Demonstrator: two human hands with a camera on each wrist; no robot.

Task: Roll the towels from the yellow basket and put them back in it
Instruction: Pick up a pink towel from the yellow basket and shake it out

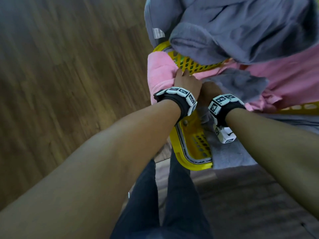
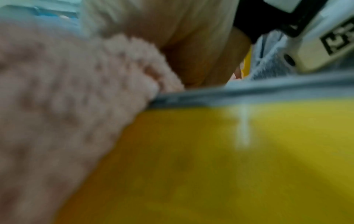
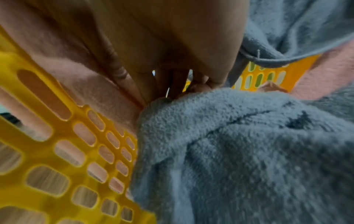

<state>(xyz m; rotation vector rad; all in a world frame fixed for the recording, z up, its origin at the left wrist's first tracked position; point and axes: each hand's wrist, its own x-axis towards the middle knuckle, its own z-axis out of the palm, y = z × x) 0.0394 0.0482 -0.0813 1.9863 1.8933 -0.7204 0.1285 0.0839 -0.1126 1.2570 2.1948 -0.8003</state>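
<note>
Task barely begun: no rolled towels seen. Left hand [image 1: 185, 81] grips fluffy pink terry towel [image 1: 159, 73] over perforated yellow plastic basket [image 1: 191, 63] rim; right hand [image 1: 209, 94] buried w/ grey terry towel [image 1: 238, 83], grip can't tell.

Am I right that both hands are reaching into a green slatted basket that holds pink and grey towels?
Not quite: the basket is yellow, not green, as the head view shows. The rest stands: the left hand and right hand both reach into it among the pink towel and the grey towel.
</note>
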